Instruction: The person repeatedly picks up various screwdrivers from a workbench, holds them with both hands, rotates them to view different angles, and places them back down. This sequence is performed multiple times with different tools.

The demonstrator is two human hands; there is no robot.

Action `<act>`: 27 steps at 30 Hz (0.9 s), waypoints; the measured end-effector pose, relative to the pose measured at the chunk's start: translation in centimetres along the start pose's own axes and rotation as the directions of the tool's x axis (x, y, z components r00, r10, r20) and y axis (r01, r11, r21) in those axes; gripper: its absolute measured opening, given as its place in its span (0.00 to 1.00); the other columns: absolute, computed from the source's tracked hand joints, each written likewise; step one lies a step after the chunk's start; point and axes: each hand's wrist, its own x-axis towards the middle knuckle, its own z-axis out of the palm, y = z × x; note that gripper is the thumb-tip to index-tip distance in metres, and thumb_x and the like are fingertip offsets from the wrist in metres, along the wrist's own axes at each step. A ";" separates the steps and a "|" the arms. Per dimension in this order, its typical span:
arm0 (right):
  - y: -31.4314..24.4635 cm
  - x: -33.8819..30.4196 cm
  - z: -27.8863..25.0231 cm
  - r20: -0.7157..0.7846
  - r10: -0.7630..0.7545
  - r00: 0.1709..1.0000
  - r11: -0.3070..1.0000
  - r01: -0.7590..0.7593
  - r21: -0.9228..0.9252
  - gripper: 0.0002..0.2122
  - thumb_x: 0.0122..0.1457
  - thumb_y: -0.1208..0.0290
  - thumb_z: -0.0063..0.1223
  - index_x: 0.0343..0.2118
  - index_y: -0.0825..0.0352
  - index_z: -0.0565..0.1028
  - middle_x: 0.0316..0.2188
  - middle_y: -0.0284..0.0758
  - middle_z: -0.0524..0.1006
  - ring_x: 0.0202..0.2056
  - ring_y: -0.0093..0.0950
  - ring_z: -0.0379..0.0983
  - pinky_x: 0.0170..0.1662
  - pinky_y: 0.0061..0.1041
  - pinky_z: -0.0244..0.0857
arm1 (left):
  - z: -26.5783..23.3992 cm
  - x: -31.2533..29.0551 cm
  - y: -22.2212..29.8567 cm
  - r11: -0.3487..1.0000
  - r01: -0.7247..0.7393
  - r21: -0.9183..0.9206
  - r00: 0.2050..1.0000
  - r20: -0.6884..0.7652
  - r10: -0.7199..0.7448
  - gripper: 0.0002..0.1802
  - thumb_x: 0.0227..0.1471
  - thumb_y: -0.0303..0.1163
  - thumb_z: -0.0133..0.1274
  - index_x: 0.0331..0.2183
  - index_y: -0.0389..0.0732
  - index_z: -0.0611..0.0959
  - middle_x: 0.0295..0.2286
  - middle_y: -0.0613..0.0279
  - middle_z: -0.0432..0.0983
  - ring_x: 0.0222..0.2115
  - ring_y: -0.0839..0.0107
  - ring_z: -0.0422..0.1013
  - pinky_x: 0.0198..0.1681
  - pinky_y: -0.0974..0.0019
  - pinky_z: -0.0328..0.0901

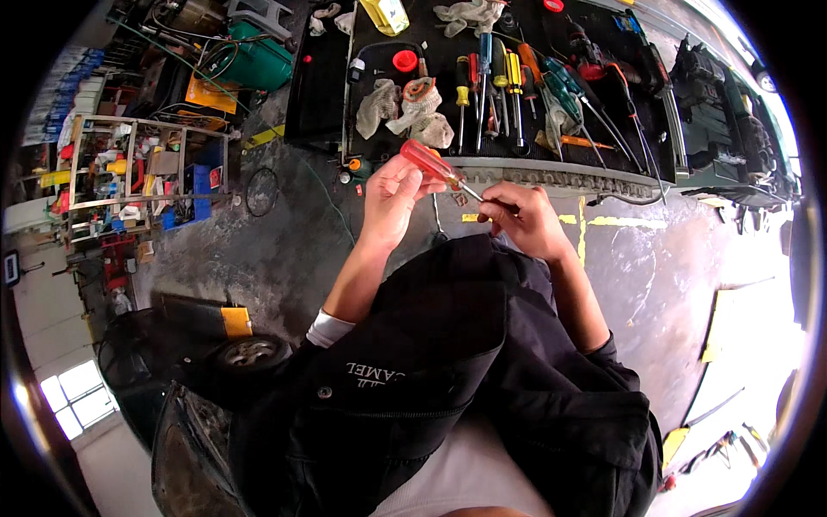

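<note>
My left hand (392, 200) grips a screwdriver with a clear red handle (429, 161). Its metal shaft runs down to the right toward my right hand (522, 220). My right hand pinches the shaft's tip between thumb and fingers; whether it holds something small there is hidden. Both hands are raised just in front of a black tool tray (594, 103) on which several screwdrivers (495, 77) lie side by side.
Crumpled rags (413, 108) and a red cap (405, 60) lie on the tray's left part. A green machine (254, 56) and a cluttered shelf rack (142, 177) stand to the left. A tyre (250, 353) lies on the stained concrete floor lower left.
</note>
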 end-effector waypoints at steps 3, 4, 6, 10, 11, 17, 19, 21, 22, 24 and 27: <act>0.1 -0.4 -1.4 0.016 -0.027 1.000 0.999 0.027 -0.031 0.04 0.62 0.75 0.57 0.36 0.70 0.77 0.24 0.34 0.80 0.22 0.23 0.78 0.26 0.23 0.71 | 0.9 0.1 -1.1 0.998 -0.012 -0.065 0.999 -0.043 0.009 0.18 0.65 0.33 0.51 0.52 0.34 0.75 0.45 0.55 0.78 0.44 0.63 0.77 0.49 0.57 0.74; 0.0 -0.6 -1.7 0.021 -0.016 1.000 0.999 0.017 -0.031 0.04 0.62 0.75 0.57 0.36 0.70 0.77 0.24 0.34 0.80 0.22 0.23 0.78 0.26 0.23 0.71 | 1.2 0.1 -1.4 0.996 -0.016 -0.085 0.999 -0.044 0.013 0.17 0.64 0.32 0.52 0.52 0.35 0.75 0.45 0.55 0.78 0.44 0.63 0.77 0.48 0.57 0.74; 0.0 -0.8 -2.4 0.024 0.000 1.000 0.999 0.001 -0.042 0.05 0.62 0.74 0.58 0.36 0.69 0.78 0.24 0.35 0.80 0.22 0.23 0.78 0.27 0.23 0.71 | 1.9 0.3 -1.8 0.992 -0.031 -0.123 0.998 -0.049 0.025 0.16 0.64 0.31 0.53 0.51 0.36 0.76 0.45 0.54 0.78 0.44 0.63 0.77 0.48 0.56 0.75; 0.0 -1.0 -3.6 0.021 0.028 0.999 0.995 -0.026 -0.097 0.08 0.61 0.70 0.60 0.37 0.69 0.78 0.22 0.37 0.79 0.22 0.25 0.78 0.28 0.26 0.71 | 3.1 0.1 -2.6 0.994 -0.074 -0.081 0.993 -0.099 0.065 0.19 0.64 0.36 0.53 0.52 0.38 0.76 0.45 0.53 0.78 0.45 0.59 0.78 0.47 0.56 0.75; 0.0 -1.1 -3.9 0.021 0.036 0.999 0.993 -0.033 -0.114 0.09 0.61 0.68 0.60 0.37 0.69 0.78 0.22 0.37 0.79 0.22 0.26 0.78 0.29 0.27 0.72 | 3.3 0.0 -2.7 0.993 -0.080 -0.085 0.993 -0.099 0.071 0.19 0.64 0.36 0.53 0.52 0.38 0.76 0.45 0.53 0.78 0.46 0.60 0.77 0.48 0.57 0.75; 0.6 -1.8 -5.3 -0.020 -0.019 1.000 0.957 0.012 -0.290 0.14 0.61 0.62 0.61 0.41 0.68 0.79 0.27 0.42 0.82 0.29 0.34 0.82 0.34 0.31 0.74 | 4.1 -0.8 -2.8 0.986 -0.117 -0.118 0.982 -0.164 0.097 0.18 0.64 0.35 0.51 0.52 0.38 0.76 0.47 0.53 0.77 0.47 0.60 0.77 0.49 0.56 0.75; 1.4 -2.2 -5.8 -0.079 -0.070 0.994 0.968 0.048 -0.245 0.15 0.61 0.61 0.61 0.42 0.69 0.79 0.29 0.44 0.82 0.33 0.35 0.83 0.36 0.31 0.74 | 3.6 -1.2 -3.1 0.977 -0.148 -0.153 0.974 -0.193 0.118 0.18 0.65 0.35 0.51 0.53 0.38 0.75 0.47 0.53 0.77 0.48 0.59 0.76 0.51 0.55 0.75; 1.7 -2.6 -6.5 -0.099 -0.080 0.992 0.981 0.061 -0.187 0.16 0.64 0.61 0.58 0.43 0.72 0.78 0.32 0.44 0.83 0.37 0.33 0.83 0.39 0.30 0.74 | 3.3 -1.7 -3.3 0.964 -0.178 -0.198 0.959 -0.255 0.125 0.19 0.65 0.35 0.51 0.53 0.38 0.74 0.47 0.53 0.77 0.48 0.60 0.76 0.52 0.55 0.74; 2.1 -2.9 -6.8 -0.092 -0.044 0.995 0.993 0.033 -0.117 0.16 0.64 0.61 0.57 0.43 0.73 0.78 0.31 0.43 0.83 0.36 0.32 0.83 0.39 0.29 0.74 | 3.1 -1.9 -3.5 0.956 -0.192 -0.222 0.951 -0.284 0.125 0.19 0.65 0.35 0.51 0.53 0.38 0.74 0.47 0.53 0.77 0.48 0.60 0.76 0.52 0.55 0.74; 3.0 -3.3 -7.1 -0.067 0.029 0.997 0.999 -0.028 0.020 0.16 0.66 0.62 0.56 0.42 0.75 0.77 0.31 0.41 0.82 0.35 0.29 0.82 0.39 0.28 0.73 | 2.5 -2.5 -3.9 0.933 -0.224 -0.282 0.935 -0.334 0.123 0.19 0.65 0.37 0.51 0.53 0.38 0.74 0.48 0.52 0.77 0.48 0.61 0.75 0.54 0.56 0.73; 4.1 -4.0 -7.0 -0.018 0.079 0.997 0.981 -0.074 0.178 0.18 0.70 0.62 0.48 0.41 0.77 0.77 0.27 0.38 0.81 0.31 0.24 0.78 0.38 0.24 0.71 | 2.3 -3.5 -4.3 0.909 -0.276 -0.313 0.916 -0.371 0.151 0.21 0.64 0.39 0.52 0.54 0.38 0.74 0.49 0.53 0.76 0.48 0.63 0.75 0.56 0.58 0.72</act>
